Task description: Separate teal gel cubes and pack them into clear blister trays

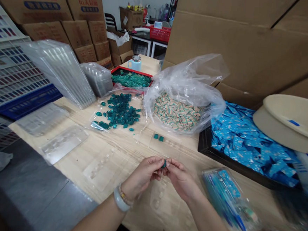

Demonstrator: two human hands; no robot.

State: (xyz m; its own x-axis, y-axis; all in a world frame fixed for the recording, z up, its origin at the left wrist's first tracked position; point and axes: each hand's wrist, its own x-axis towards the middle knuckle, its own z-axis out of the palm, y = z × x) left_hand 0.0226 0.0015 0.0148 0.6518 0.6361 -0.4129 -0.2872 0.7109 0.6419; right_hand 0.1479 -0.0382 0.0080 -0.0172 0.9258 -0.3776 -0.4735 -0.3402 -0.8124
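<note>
Both hands meet low over the wooden table (120, 145). My left hand (143, 174) and my right hand (179, 179) pinch one small teal packet (164, 163) between their fingertips. A white bangle and a bead bracelet circle my left wrist. Two more teal packets (158, 137) lie on a clear blister tray just beyond the hands. A loose pile of teal packets (118, 111) is spread on clear plastic farther left. An open clear bag of beige-and-green packets (176, 113) stands behind the hands.
A black tray of blue sachets (247, 143) sits at the right under a beige basin (290, 121). Clear blister trays (62, 142) and tall stacks of them (59, 70) occupy the left. A red tray of teal packets (131, 78), a mug and cardboard boxes stand behind.
</note>
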